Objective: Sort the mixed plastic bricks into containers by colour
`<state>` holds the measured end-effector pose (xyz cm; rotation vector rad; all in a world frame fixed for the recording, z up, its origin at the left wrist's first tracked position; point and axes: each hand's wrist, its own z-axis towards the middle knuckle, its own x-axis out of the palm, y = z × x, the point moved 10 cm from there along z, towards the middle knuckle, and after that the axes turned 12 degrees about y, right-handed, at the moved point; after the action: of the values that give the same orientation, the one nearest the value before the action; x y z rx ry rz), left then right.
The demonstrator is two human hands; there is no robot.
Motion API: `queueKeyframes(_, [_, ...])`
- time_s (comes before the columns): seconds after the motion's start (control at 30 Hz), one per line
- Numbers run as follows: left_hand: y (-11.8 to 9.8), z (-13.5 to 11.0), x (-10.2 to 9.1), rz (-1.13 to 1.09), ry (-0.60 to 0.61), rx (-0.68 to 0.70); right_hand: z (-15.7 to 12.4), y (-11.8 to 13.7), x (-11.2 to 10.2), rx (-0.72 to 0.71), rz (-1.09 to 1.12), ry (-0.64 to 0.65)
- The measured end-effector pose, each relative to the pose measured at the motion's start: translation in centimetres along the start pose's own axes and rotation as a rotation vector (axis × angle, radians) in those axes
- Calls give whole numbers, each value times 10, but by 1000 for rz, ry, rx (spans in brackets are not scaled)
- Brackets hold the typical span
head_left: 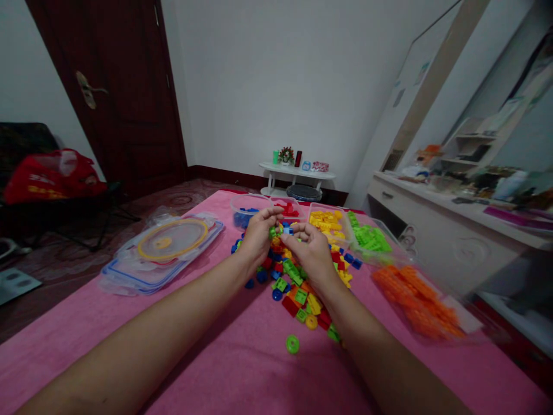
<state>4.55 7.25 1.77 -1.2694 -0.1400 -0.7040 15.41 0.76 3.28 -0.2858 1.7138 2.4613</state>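
Above a mixed pile of toy building bricks (pixel 292 272), my two hands are close together with fingers curled. My left hand (pixel 259 235) pinches a small green brick (pixel 273 232). Between the thumb and fingers of my right hand (pixel 314 252) is a blue brick (pixel 287 230), its top bright with light. The two bricks are side by side; whether they touch I cannot tell. Red, yellow, green, blue and orange bricks lie loose beneath, partly hidden by my hands. A green wheel (pixel 292 344) rests apart from the pile, nearer to me.
Clear tubs with blue bricks (pixel 242 219), red bricks (pixel 288 210), yellow bricks (pixel 326 222) and green bricks (pixel 369 237) line the far side. Orange bricks (pixel 417 302) fill a tub at right. Stacked lids (pixel 166 253) lie left on the pink cloth (pixel 194 351).
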Motion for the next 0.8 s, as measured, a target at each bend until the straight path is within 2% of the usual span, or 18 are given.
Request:
queueKeyframes(0.1, [-12, 3, -6, 50, -11, 60, 3, -4, -9, 20, -230, 3])
queueKeyframes(0.17, [-20, 3, 0, 122, 30, 111, 4, -15, -11, 87, -207, 34])
queueKeyframes(0.23, [-26, -1, 11, 219, 86, 160, 2, -29, -7, 185, 69, 83])
queueKeyframes(0.37, [-30, -18, 41, 405, 207, 219, -10, -41, 26, 392, 730, 162])
queueKeyframes(0.47, [-28, -31, 64, 522, 326, 210, -15, -43, 41, 427, 918, 106])
queueKeyframes(0.57, [-26, -37, 74, 616, 389, 208, -13, -47, 36, 382, 959, 10])
queueKeyframes(0.63, [-31, -36, 73, 682, 375, 245, -8, -49, 19, 356, 972, -56])
queueKeyframes(0.67, [-33, -35, 71, 717, 365, 267, -5, -50, 4, 332, 970, -102])
queueKeyframes(0.73, [-37, -32, 70, 798, 361, 293, 4, -49, -39, 274, 916, -210])
queueKeyframes(0.8, [-35, -32, 75, 889, 403, 285, 12, -50, -93, 240, 766, -354])
